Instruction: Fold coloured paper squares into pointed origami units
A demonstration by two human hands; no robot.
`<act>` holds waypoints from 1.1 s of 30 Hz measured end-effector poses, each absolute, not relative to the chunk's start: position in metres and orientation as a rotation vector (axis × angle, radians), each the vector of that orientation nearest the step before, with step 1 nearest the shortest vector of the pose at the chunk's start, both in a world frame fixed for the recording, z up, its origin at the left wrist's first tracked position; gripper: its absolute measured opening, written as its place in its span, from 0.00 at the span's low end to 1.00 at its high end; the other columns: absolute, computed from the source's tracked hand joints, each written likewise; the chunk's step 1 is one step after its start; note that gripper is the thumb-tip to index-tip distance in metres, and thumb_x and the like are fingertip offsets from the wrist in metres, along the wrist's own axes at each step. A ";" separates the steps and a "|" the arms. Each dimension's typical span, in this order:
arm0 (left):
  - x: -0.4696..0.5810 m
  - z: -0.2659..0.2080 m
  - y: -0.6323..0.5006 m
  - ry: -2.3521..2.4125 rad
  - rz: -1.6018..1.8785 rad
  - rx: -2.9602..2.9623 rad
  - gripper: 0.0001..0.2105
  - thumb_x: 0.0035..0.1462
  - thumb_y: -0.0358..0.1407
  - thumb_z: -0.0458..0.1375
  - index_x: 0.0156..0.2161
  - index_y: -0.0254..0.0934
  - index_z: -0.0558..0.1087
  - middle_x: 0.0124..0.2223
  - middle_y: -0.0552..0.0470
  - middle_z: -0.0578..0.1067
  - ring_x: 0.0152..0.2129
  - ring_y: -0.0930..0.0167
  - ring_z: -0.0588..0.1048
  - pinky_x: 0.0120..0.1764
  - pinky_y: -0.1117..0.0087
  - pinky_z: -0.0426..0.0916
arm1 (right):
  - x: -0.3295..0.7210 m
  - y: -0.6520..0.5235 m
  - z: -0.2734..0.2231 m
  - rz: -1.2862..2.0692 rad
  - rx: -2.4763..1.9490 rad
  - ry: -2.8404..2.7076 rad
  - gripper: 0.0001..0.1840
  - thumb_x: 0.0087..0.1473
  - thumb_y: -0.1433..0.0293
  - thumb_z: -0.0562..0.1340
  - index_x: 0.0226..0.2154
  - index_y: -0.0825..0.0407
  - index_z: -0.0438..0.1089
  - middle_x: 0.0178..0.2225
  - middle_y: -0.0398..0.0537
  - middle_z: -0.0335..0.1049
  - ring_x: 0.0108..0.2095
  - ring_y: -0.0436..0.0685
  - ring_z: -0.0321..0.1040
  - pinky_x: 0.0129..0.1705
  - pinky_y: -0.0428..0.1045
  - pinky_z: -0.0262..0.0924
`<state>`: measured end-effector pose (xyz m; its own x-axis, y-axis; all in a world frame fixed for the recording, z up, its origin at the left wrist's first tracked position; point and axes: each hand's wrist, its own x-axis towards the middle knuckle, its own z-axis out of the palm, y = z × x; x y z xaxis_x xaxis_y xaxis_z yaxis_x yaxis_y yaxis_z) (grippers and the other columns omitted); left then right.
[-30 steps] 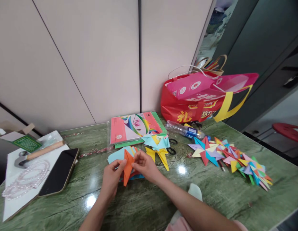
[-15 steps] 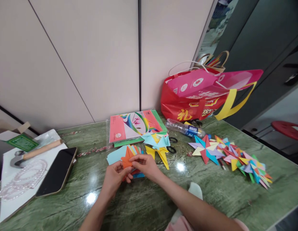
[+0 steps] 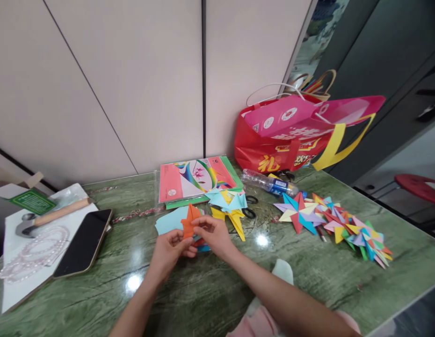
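Between my two hands is a folded orange paper piece [image 3: 190, 222] with a point at its top. My left hand [image 3: 172, 250] pinches its lower left side, and my right hand [image 3: 211, 236] grips its right edge between thumb and fingers. Behind it lies a stack of coloured paper sheets [image 3: 169, 220], light blue on top and partly hidden by my hands. Just right of the stack sit folded light blue pieces [image 3: 226, 200] and yellow pieces [image 3: 231, 219]. The black handles of scissors [image 3: 250, 213] stick out beside them.
A coloured paper pack [image 3: 192, 180] lies at the back, near a plastic bottle [image 3: 270, 183] and a red gift bag [image 3: 280, 145]. Multicoloured paper stars [image 3: 300, 212] overlap on the right. On the left are a phone [image 3: 84, 243], a hammer [image 3: 59, 214] and bead strands [image 3: 38, 255].
The orange piece has turned more upright and narrower in my hands. My right hand's fingers have shifted slightly up along its edge. The camera view has tilted a little.
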<state>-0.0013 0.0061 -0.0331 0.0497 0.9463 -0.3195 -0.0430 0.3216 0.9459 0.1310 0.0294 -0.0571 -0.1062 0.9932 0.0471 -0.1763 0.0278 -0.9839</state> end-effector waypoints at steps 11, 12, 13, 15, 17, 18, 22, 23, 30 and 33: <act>-0.014 -0.048 0.009 1.672 1.195 1.621 0.10 0.44 0.37 0.59 0.34 0.36 0.71 0.32 0.49 0.77 0.30 0.65 0.76 0.38 0.63 0.70 | 0.163 0.055 -0.058 0.810 -1.107 -1.025 0.11 0.46 0.71 0.51 0.28 0.52 0.69 0.37 0.48 0.63 0.35 0.54 0.62 0.33 0.48 0.62; -0.018 -0.051 0.011 1.702 1.169 1.741 0.12 0.44 0.37 0.59 0.36 0.36 0.71 0.36 0.47 0.76 0.33 0.64 0.75 0.41 0.62 0.68 | 0.170 0.059 -0.057 0.706 -1.146 -1.058 0.12 0.46 0.72 0.51 0.27 0.53 0.69 0.37 0.48 0.63 0.37 0.55 0.61 0.37 0.50 0.60; -0.021 -0.054 0.012 1.718 1.116 1.869 0.14 0.43 0.35 0.60 0.39 0.36 0.70 0.40 0.46 0.75 0.38 0.63 0.74 0.44 0.60 0.66 | 0.177 0.062 -0.055 0.607 -1.180 -1.114 0.12 0.45 0.73 0.50 0.27 0.53 0.69 0.36 0.48 0.64 0.39 0.55 0.61 0.42 0.51 0.58; -0.025 -0.060 0.016 1.759 0.973 2.047 0.22 0.40 0.33 0.62 0.45 0.33 0.68 0.47 0.40 0.72 0.45 0.59 0.69 0.49 0.57 0.61 | 0.190 0.066 -0.053 0.460 -1.227 -1.212 0.13 0.44 0.75 0.50 0.28 0.53 0.69 0.36 0.49 0.64 0.42 0.56 0.60 0.47 0.53 0.54; -0.028 -0.066 0.018 1.830 0.829 2.148 0.28 0.39 0.32 0.63 0.49 0.31 0.65 0.51 0.37 0.68 0.50 0.56 0.64 0.52 0.54 0.56 | 0.200 0.069 -0.051 0.354 -1.282 -1.263 0.13 0.44 0.76 0.50 0.30 0.54 0.69 0.36 0.51 0.65 0.42 0.57 0.60 0.47 0.53 0.53; -0.028 -0.069 0.018 1.855 0.772 2.188 0.28 0.39 0.31 0.63 0.50 0.31 0.63 0.52 0.37 0.67 0.52 0.55 0.62 0.52 0.52 0.54 | 0.204 0.069 -0.051 0.317 -1.306 -1.273 0.14 0.45 0.76 0.50 0.30 0.55 0.69 0.36 0.52 0.65 0.42 0.57 0.60 0.47 0.53 0.54; -0.031 -0.074 0.019 1.896 0.630 2.267 0.27 0.43 0.32 0.61 0.51 0.34 0.61 0.53 0.40 0.66 0.53 0.56 0.59 0.53 0.52 0.52 | 0.216 0.070 -0.053 0.246 -1.413 -1.341 0.14 0.46 0.75 0.51 0.34 0.56 0.69 0.39 0.55 0.64 0.45 0.59 0.58 0.47 0.55 0.54; -0.031 -0.074 0.019 1.894 0.607 2.275 0.26 0.44 0.33 0.60 0.51 0.33 0.62 0.52 0.40 0.66 0.53 0.56 0.59 0.53 0.53 0.53 | 0.218 0.071 -0.054 0.243 -1.440 -1.368 0.14 0.46 0.75 0.52 0.35 0.55 0.69 0.40 0.56 0.64 0.46 0.60 0.57 0.46 0.55 0.55; -0.033 -0.065 0.019 1.837 0.566 2.348 0.15 0.46 0.36 0.59 0.40 0.30 0.70 0.46 0.38 0.70 0.45 0.58 0.67 0.48 0.59 0.60 | 0.229 0.067 -0.050 0.179 -1.487 -1.467 0.16 0.44 0.76 0.53 0.37 0.55 0.69 0.39 0.56 0.66 0.45 0.62 0.59 0.44 0.57 0.57; -0.031 -0.062 0.018 1.800 0.578 2.378 0.14 0.46 0.34 0.58 0.41 0.33 0.70 0.45 0.41 0.70 0.44 0.60 0.67 0.47 0.61 0.61 | 0.232 0.066 -0.043 0.168 -1.437 -1.433 0.17 0.44 0.77 0.51 0.37 0.56 0.68 0.39 0.56 0.66 0.42 0.60 0.61 0.42 0.55 0.59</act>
